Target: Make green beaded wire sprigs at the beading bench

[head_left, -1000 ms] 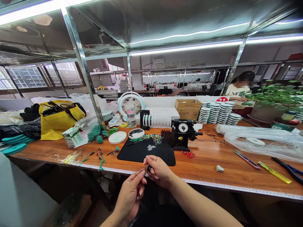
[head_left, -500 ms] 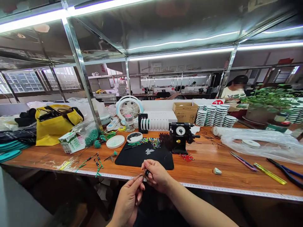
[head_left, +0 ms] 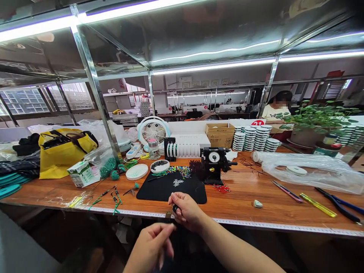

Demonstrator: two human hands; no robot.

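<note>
My right hand (head_left: 186,212) is closed around a small black object (head_left: 175,208) just past the table's front edge; its kind cannot be made out. Lower and to the left, my left hand (head_left: 153,242) has its thumb and forefinger pressed together, somewhat blurred. Whatever those fingertips may hold is too fine to see. Behind the hands lies a black mat (head_left: 159,189) bearing a pile of white beads (head_left: 178,182) and scattered multicoloured beads (head_left: 184,171). A black hand-cranked winding machine (head_left: 214,163) with a dial stands at the mat's right, beside a row of white spools (head_left: 184,150).
A white dish (head_left: 137,172) and a dish of black beads (head_left: 159,166) stand behind the mat. Green-black beaded strands (head_left: 115,201) lie left. Tweezers (head_left: 287,190), a yellow tool (head_left: 318,205) and pliers (head_left: 338,204) lie right. A measuring tape (head_left: 256,225) runs along the front edge.
My left hand has drawn down and away from my right hand; their fingertips were together before. My right hand keeps its hold on the black object. The view has shifted slightly.
</note>
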